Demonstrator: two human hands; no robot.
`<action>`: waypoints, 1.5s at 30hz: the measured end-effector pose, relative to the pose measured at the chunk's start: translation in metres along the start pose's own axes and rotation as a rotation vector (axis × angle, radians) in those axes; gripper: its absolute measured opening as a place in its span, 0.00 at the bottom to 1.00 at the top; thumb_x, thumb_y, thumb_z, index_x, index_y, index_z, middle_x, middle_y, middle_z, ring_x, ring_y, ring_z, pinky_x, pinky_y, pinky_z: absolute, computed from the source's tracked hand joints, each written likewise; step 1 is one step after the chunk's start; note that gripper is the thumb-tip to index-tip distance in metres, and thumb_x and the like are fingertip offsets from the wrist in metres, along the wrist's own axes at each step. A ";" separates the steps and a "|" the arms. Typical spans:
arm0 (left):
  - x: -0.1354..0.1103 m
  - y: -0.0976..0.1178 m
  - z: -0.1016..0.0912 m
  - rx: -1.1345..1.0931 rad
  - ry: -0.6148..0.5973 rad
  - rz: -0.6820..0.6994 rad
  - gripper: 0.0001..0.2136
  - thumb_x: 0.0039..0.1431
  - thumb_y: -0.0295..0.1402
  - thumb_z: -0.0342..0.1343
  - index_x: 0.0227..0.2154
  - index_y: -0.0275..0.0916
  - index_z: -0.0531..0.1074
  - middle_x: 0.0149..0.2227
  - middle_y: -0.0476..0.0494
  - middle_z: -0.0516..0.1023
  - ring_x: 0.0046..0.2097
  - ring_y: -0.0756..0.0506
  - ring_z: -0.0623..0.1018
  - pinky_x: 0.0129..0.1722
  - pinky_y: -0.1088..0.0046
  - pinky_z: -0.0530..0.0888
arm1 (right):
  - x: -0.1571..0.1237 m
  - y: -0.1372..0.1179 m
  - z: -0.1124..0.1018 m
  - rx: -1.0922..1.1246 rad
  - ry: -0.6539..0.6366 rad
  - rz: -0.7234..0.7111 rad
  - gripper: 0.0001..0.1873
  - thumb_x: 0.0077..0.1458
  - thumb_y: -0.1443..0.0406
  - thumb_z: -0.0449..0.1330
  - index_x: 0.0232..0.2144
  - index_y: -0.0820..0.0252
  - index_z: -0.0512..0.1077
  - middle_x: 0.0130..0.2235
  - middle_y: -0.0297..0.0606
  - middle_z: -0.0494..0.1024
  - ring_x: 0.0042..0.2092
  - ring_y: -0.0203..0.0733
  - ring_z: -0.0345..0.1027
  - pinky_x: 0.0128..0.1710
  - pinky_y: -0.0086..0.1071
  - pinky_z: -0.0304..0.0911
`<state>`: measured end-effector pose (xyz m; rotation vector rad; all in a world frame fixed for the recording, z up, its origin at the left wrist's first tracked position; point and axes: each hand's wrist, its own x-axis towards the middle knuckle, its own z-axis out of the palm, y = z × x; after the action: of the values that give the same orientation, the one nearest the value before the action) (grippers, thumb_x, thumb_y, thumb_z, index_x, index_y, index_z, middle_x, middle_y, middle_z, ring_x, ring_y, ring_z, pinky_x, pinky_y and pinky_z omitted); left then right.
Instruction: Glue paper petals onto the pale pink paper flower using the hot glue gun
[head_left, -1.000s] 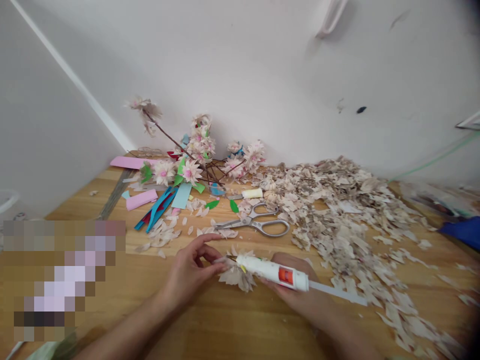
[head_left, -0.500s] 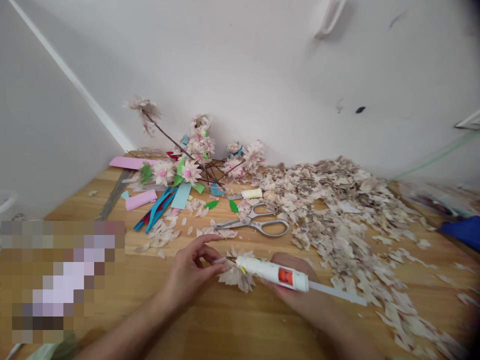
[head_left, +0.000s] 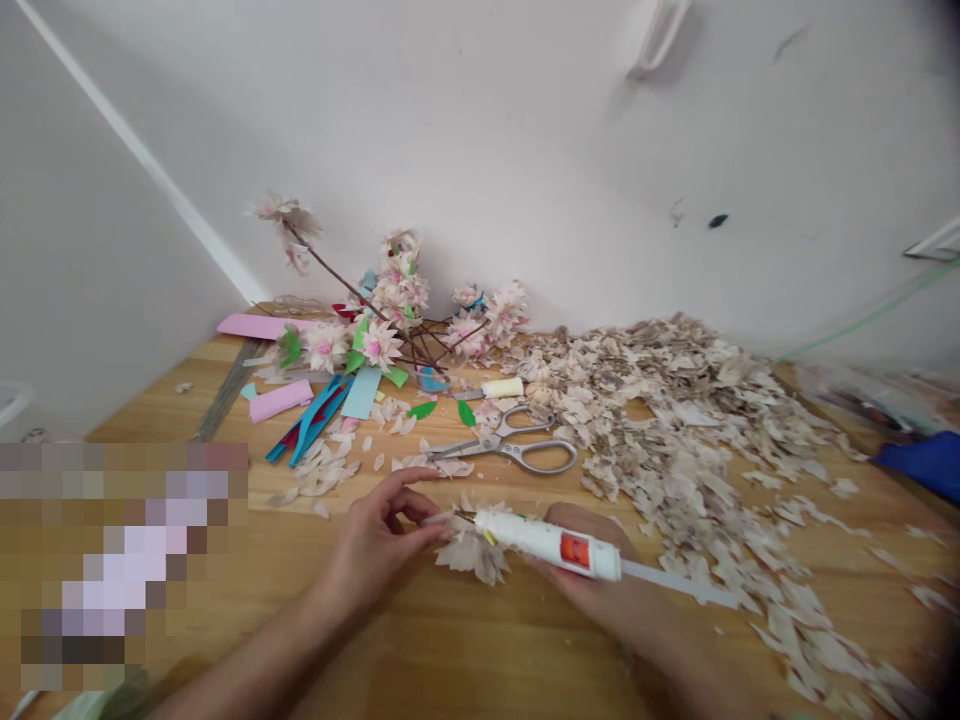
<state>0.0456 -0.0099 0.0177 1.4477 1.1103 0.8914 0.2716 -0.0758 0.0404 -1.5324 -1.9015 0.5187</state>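
My right hand grips a white glue tube with an orange label, its nozzle pointing left at a pale paper flower lying on the wooden table. My left hand pinches the flower's petal edge between thumb and fingertips, index finger curled above. A long white strip sticks out to the right from under the tube.
Metal scissors lie just beyond the hands. A big heap of pale paper scraps covers the right side. Finished paper flowers on twigs, coloured paper strips and a small cream tube sit by the wall. A blue object is at the far right.
Almost nothing has changed; the glue tube and right hand have shifted very slightly to the right while the left hand keeps its pinch on the flower.
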 end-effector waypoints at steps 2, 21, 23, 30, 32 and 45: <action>0.000 -0.001 0.000 0.000 0.001 -0.002 0.22 0.41 0.37 0.66 0.43 0.38 0.72 0.25 0.48 0.79 0.22 0.51 0.73 0.20 0.79 0.62 | -0.001 0.005 0.000 -0.010 0.021 0.022 0.16 0.53 0.60 0.57 0.17 0.55 0.59 0.19 0.30 0.65 0.22 0.36 0.61 0.19 0.29 0.55; 0.000 0.007 0.000 -0.055 0.044 -0.029 0.22 0.38 0.36 0.67 0.39 0.38 0.72 0.23 0.49 0.78 0.23 0.51 0.73 0.21 0.79 0.63 | 0.004 0.076 -0.004 0.014 0.090 0.365 0.14 0.45 0.53 0.63 0.32 0.55 0.76 0.35 0.38 0.82 0.37 0.51 0.76 0.38 0.43 0.71; -0.001 0.007 0.000 -0.053 0.037 -0.035 0.22 0.38 0.36 0.66 0.39 0.38 0.72 0.23 0.49 0.78 0.23 0.50 0.73 0.21 0.78 0.63 | 0.004 0.073 -0.005 0.047 0.051 0.383 0.16 0.46 0.53 0.62 0.34 0.56 0.76 0.37 0.39 0.82 0.39 0.51 0.76 0.38 0.41 0.71; -0.002 0.006 -0.002 -0.042 0.040 -0.034 0.22 0.38 0.35 0.66 0.40 0.38 0.71 0.24 0.48 0.79 0.23 0.51 0.73 0.22 0.78 0.63 | -0.006 0.064 -0.031 -0.257 -0.029 0.314 0.18 0.45 0.51 0.62 0.34 0.55 0.73 0.36 0.41 0.80 0.40 0.54 0.73 0.36 0.41 0.68; -0.002 0.006 -0.003 -0.030 0.032 -0.009 0.21 0.40 0.34 0.66 0.40 0.38 0.71 0.25 0.48 0.79 0.24 0.51 0.74 0.22 0.79 0.64 | -0.016 0.061 -0.042 -0.433 0.000 0.351 0.18 0.42 0.49 0.64 0.30 0.55 0.72 0.34 0.42 0.79 0.38 0.56 0.72 0.34 0.41 0.66; -0.010 0.006 -0.014 0.102 -0.194 0.367 0.19 0.52 0.24 0.57 0.47 0.46 0.69 0.31 0.52 0.83 0.32 0.51 0.81 0.27 0.82 0.73 | 0.001 -0.007 0.028 0.136 -0.147 0.189 0.14 0.57 0.61 0.56 0.45 0.58 0.68 0.30 0.35 0.74 0.30 0.39 0.67 0.29 0.31 0.62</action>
<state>0.0304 -0.0153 0.0268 1.8180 0.7676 0.9318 0.2472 -0.0743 0.0253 -1.6300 -1.7960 0.8483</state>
